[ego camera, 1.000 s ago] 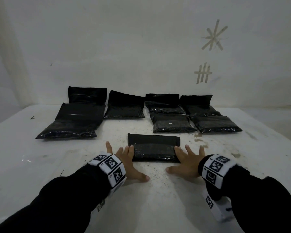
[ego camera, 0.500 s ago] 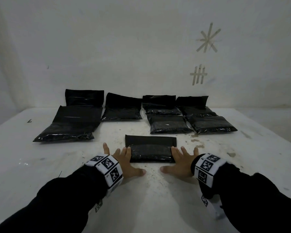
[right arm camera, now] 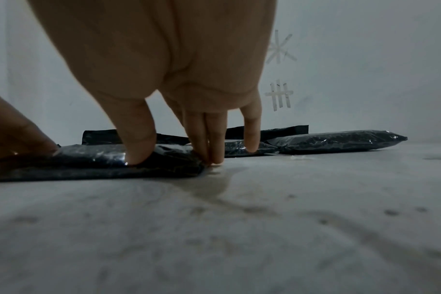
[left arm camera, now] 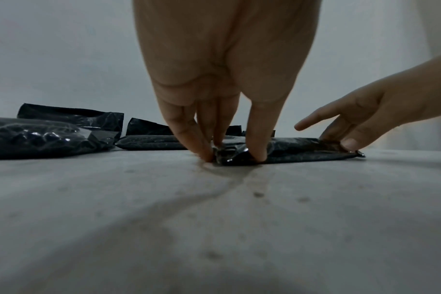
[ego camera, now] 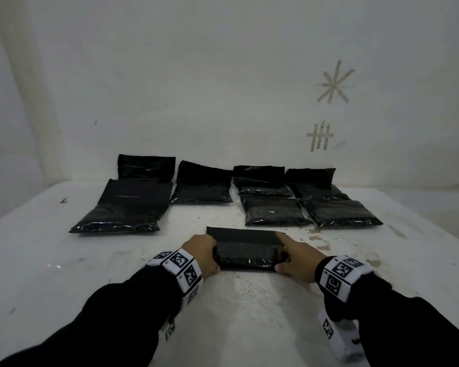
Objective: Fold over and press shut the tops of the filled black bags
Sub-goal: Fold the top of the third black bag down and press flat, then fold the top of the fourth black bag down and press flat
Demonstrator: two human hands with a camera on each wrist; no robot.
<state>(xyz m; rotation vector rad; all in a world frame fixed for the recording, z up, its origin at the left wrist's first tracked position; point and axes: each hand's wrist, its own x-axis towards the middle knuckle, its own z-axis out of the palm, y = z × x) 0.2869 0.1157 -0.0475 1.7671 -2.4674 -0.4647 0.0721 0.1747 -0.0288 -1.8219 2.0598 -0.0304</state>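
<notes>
White table (ego camera: 64,260): left hand (ego camera: 202,254) and right hand (ego camera: 297,260) pinch the bag (ego camera: 247,250) ends; even pressure should seal the fold.

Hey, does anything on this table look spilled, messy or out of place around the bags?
Brownish stains mark the white table just right of the near bag, between it and the right-hand bags. Dark specks also dot the surface in front of it. The bags themselves look intact; nothing is visibly leaking.
</notes>
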